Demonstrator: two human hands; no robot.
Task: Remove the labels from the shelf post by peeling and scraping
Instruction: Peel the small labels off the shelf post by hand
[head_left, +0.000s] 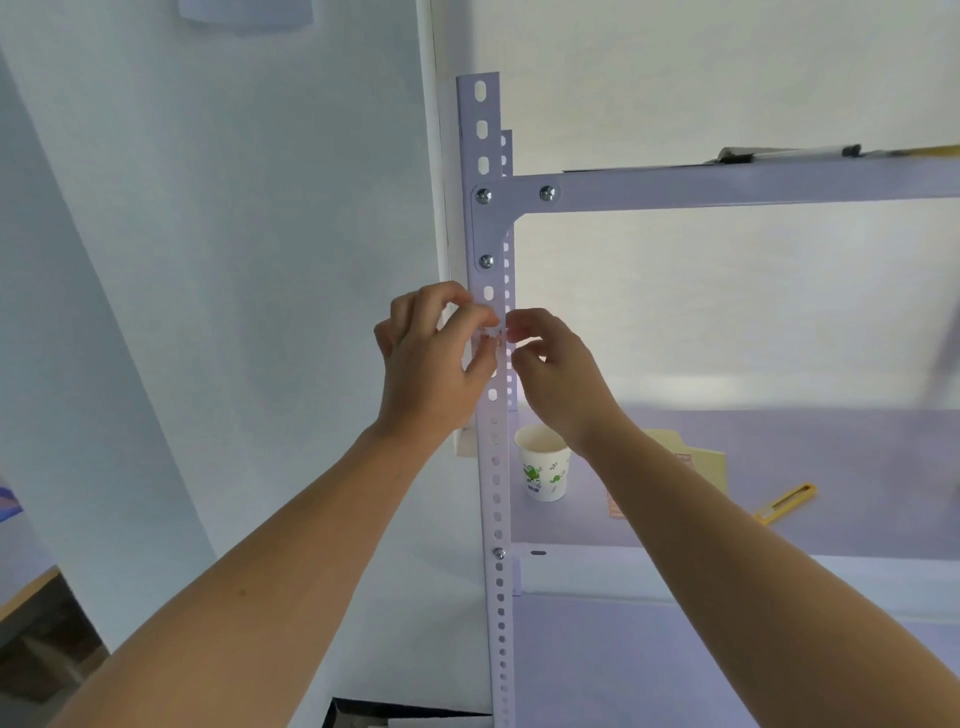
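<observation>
A pale, matt wall (234, 260) fills the background, and against it stands a white-painted metal rack whose shelf post (494, 467) runs from twelve o'clock down to six o'clock through the middle of the view. It is a thin angle strip punched with a regular column of slots and round holes, fixed to the upper rail (727, 182) by shiny round-headed bolts (483, 196). The label (497, 339) sits on the post's front face just below that joint, showing only as a small pale scrap with reddish print between the fingertips. The left hand (436, 358), at nine o'clock of the label, has its fingers curled, with thumb and forefinger closing on the scrap in a pinch. The right hand (556, 374), at three o'clock, is also curled with its fingertips against the post's edge, but I cannot tell whether it grips anything. This looks like the peeling step, with an edge being worked loose. The next move probably needs a slow, low pull along the smooth paint, since thin paper may tear and leave glue. On the shelf board (857, 467) at four o'clock lie a waxy paper cup (543, 462) with green print, a beige envelope (696, 462) and a yellow utility knife (784, 503), which should suit scraping.
</observation>
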